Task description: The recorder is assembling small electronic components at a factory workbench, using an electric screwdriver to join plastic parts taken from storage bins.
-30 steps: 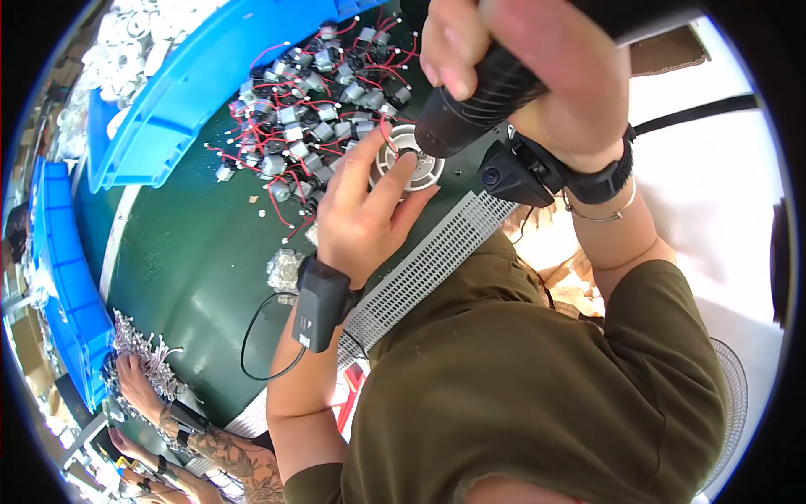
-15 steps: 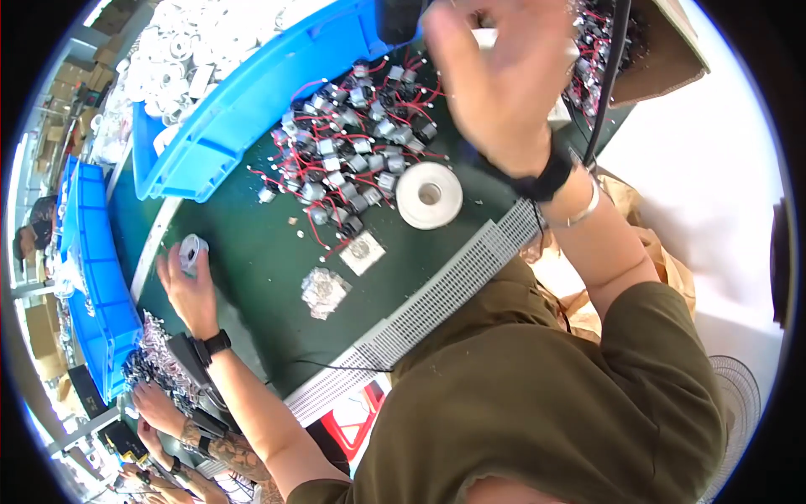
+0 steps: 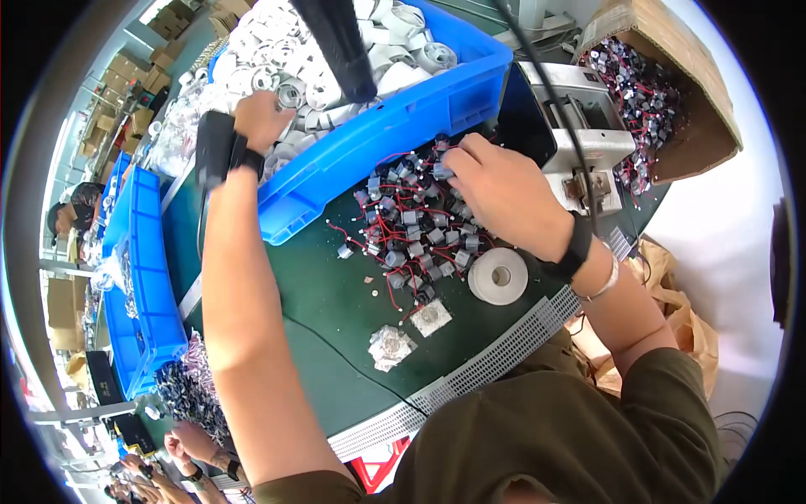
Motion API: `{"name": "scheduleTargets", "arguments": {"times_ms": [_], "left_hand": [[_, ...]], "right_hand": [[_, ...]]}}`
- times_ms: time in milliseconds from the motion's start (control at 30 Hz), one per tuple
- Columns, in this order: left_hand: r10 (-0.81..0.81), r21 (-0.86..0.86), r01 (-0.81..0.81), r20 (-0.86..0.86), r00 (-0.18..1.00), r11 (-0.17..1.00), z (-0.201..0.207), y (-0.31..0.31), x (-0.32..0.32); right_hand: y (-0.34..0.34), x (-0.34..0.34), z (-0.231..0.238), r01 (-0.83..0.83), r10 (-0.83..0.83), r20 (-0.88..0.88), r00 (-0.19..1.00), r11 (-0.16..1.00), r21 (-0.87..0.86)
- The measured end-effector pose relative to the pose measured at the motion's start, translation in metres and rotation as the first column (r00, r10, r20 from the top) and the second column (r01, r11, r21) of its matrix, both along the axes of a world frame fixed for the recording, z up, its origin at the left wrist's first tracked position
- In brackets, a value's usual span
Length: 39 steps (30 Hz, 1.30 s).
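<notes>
R hand (image 3: 508, 197), the nearer, has fingertips bent narrow at a grey motor (image 3: 442, 171), far side of motor pile (image 3: 411, 217), just L of palm, firm hold n/c; L hand (image 3: 262, 122) well apart, by white parts (image 3: 321, 94) in blue bin (image 3: 336, 172), grip hidden, can't tell.

Left hand (image 3: 262, 122) at white parts (image 3: 405, 77), blue bin (image 3: 378, 139), right hand (image 3: 510, 200) at wired motors (image 3: 411, 218)

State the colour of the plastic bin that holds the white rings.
The plastic bin is bright blue, best seen in the head view.
</notes>
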<state>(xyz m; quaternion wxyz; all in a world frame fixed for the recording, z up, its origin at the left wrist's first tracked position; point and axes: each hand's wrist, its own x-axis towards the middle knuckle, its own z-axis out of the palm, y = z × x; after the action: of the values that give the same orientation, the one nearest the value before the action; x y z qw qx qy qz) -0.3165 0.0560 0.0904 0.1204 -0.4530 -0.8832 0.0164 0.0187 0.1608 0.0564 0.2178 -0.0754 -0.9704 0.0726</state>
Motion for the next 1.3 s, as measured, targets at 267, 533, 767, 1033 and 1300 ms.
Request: {"name": "scheduleTargets", "arguments": {"times_ms": [267, 533, 767, 1033, 1300], "left_hand": [[-0.1, 0.244, 0.08, 0.072, 0.992, 0.966, -0.004, -0.009, -0.028], [-0.688, 0.726, -0.273, 0.687, 0.234, 0.631, 0.009, -0.119, 0.182], [-0.625, 0.573, 0.442, 0.164, 0.763, 0.69, -0.052, -0.059, 0.312], [-0.603, 0.668, 0.363, 0.163, 0.78, 0.65, -0.091, -0.038, 0.321], [-0.728, 0.721, 0.233, 0.512, 0.455, 0.653, -0.086, -0.051, 0.303]], "right_hand": [[-0.002, 0.04, 0.013, -0.33, -0.086, -0.323, 0.942, -0.088, -0.94], [-0.003, 0.089, 0.019, -0.276, -0.07, -0.343, 0.937, -0.752, -0.599], [-0.004, 0.106, 0.004, -0.376, -0.037, -0.403, 0.914, -0.446, -0.812], [-0.002, 0.107, -0.01, -0.169, 0.018, -0.172, 0.985, 0.312, -0.935], [0.006, 0.1, -0.014, -0.186, 0.183, -0.111, 0.977, 0.471, -0.863]]}}
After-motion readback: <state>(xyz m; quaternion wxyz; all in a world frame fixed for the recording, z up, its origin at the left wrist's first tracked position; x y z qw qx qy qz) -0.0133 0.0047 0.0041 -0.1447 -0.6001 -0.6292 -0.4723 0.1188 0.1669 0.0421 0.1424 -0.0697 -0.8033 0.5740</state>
